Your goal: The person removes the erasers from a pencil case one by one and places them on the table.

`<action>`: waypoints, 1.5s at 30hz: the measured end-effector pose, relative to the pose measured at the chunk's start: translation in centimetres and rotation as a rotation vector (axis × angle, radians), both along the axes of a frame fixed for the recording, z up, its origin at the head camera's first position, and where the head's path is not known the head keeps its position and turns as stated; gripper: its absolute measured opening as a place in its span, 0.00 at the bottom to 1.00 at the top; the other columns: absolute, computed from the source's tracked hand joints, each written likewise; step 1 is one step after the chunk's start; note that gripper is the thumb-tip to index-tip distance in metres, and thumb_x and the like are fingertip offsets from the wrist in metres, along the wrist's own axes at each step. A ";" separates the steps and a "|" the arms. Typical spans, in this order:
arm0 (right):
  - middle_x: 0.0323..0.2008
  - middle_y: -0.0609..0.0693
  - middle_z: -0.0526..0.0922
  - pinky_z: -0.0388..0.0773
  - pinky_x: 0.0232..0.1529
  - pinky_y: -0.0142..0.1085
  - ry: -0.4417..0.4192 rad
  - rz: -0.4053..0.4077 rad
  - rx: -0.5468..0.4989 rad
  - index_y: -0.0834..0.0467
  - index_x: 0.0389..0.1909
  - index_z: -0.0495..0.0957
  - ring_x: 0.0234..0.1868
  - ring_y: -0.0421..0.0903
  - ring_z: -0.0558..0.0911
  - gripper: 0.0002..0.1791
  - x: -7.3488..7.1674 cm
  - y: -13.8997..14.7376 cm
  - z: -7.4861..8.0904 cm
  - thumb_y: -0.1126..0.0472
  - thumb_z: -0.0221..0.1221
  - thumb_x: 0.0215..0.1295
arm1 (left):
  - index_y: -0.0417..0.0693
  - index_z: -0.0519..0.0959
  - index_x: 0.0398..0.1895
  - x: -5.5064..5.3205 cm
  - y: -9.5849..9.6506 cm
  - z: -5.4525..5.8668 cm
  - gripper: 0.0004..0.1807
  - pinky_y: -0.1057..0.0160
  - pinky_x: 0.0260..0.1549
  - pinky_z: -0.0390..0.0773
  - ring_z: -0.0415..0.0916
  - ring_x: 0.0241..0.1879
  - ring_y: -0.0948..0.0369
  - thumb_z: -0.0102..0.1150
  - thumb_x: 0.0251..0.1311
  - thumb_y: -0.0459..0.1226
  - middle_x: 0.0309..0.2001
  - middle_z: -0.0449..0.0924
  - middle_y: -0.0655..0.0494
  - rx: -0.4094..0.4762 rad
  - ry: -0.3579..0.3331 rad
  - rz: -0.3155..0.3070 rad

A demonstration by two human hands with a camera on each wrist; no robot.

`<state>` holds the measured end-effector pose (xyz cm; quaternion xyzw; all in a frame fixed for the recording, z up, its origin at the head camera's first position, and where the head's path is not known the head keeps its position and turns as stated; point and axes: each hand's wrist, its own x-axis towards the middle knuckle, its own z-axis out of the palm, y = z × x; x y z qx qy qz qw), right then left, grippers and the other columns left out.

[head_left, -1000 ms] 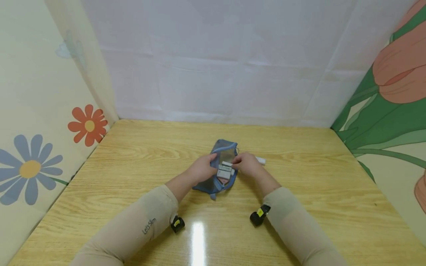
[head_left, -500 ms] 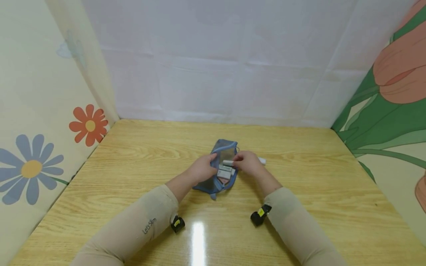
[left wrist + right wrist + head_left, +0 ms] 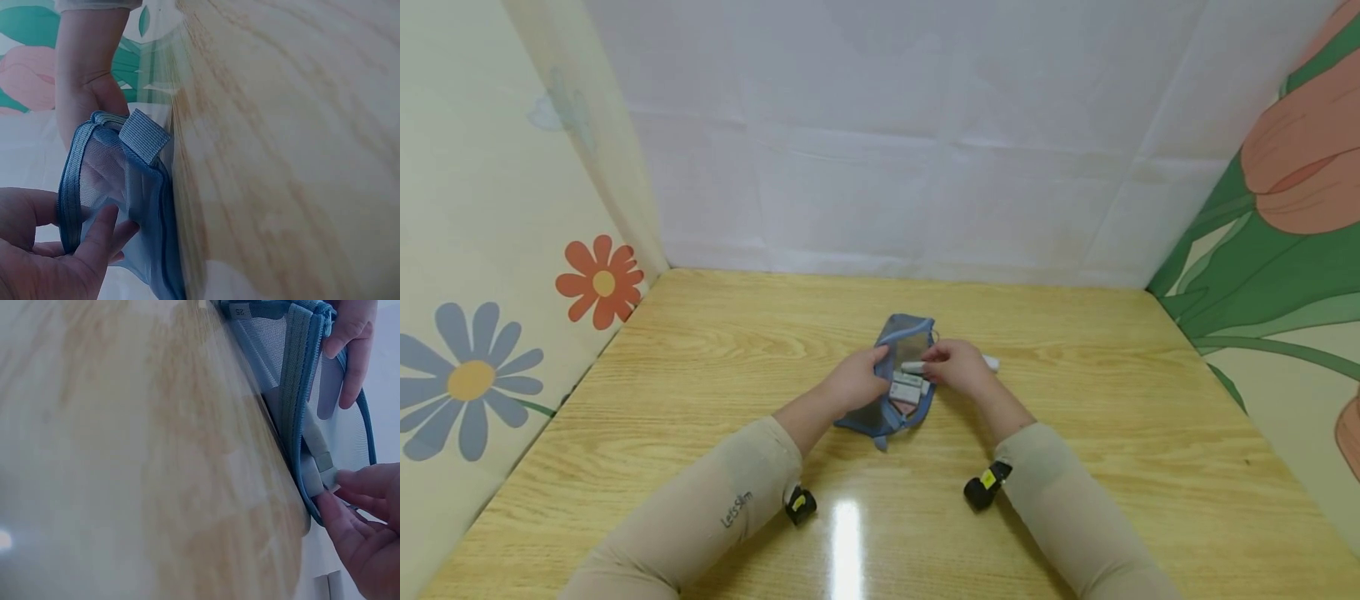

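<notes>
A blue mesh zipper pouch (image 3: pixel 859 419) lies on the table with its mouth unzipped. My left hand (image 3: pixel 855 383) grips its left edge, thumb on one side of the mesh and fingers on the other, as the left wrist view shows. Several small white pieces, eraser-like blocks (image 3: pixel 906 390), lie inside. Over them my right hand (image 3: pixel 958 367) pinches a small white bar (image 3: pixel 913 367) between thumb and fingertips at the right side of the mouth. In the right wrist view, this pinch sits just inside the zipper edge (image 3: pixel 294 406).
A white cylindrical end (image 3: pixel 991 362) shows on the table just behind my right hand, mostly hidden by it. The wooden table (image 3: pixel 700 350) meets a white cloth backdrop (image 3: pixel 850 167), with flower-printed walls at both sides.
The right hand has raised the white bar a little off the other blocks and tilted it, its fingers shifting slightly. My left hand and the pouch stay nearly still.
</notes>
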<state>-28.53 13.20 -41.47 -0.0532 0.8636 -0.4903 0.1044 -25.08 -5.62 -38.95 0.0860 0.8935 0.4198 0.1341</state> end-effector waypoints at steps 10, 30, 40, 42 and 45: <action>0.35 0.60 0.82 0.81 0.35 0.34 -0.060 -0.016 -0.112 0.68 0.39 0.79 0.33 0.47 0.83 0.08 -0.2 0.0 -0.2 0.71 0.55 0.59 | 0.42 0.57 0.68 0.0 0.0 0.0 0.38 0.58 0.47 0.73 0.68 0.51 0.52 0.54 0.49 0.28 0.64 0.63 0.44 0.004 0.001 0.001; 0.29 0.51 0.81 0.78 0.33 0.31 0.074 -0.008 0.082 0.61 0.33 0.79 0.29 0.41 0.78 0.09 0.0 0.9 0.3 0.64 0.65 0.49 | 0.43 0.57 0.68 -0.4 -0.1 -0.4 0.39 0.54 0.58 0.65 0.62 0.61 0.53 0.54 0.47 0.29 0.65 0.61 0.45 -0.031 0.010 0.009; 0.30 0.54 0.78 0.79 0.35 0.32 0.076 0.029 0.003 0.67 0.35 0.78 0.31 0.44 0.77 0.10 0.2 2.8 1.0 0.71 0.62 0.51 | 0.44 0.57 0.68 -0.5 -0.1 -0.7 0.39 0.53 0.58 0.65 0.62 0.60 0.52 0.54 0.47 0.29 0.65 0.60 0.45 -0.016 0.010 0.020; 0.30 0.55 0.78 0.80 0.36 0.33 0.051 0.027 -0.026 0.68 0.36 0.77 0.31 0.44 0.77 0.10 0.3 3.3 1.2 0.72 0.61 0.52 | 0.44 0.57 0.68 -0.5 -0.1 -0.7 0.39 0.53 0.58 0.65 0.62 0.60 0.52 0.54 0.47 0.29 0.65 0.60 0.45 -0.013 0.005 0.022; 0.32 0.56 0.78 0.80 0.37 0.34 0.030 0.012 -0.045 0.68 0.38 0.75 0.32 0.45 0.79 0.10 0.2 4.1 1.4 0.72 0.59 0.53 | 0.44 0.57 0.68 -0.5 -0.1 -0.7 0.39 0.53 0.58 0.65 0.63 0.60 0.51 0.54 0.48 0.29 0.65 0.60 0.45 -0.014 0.002 0.020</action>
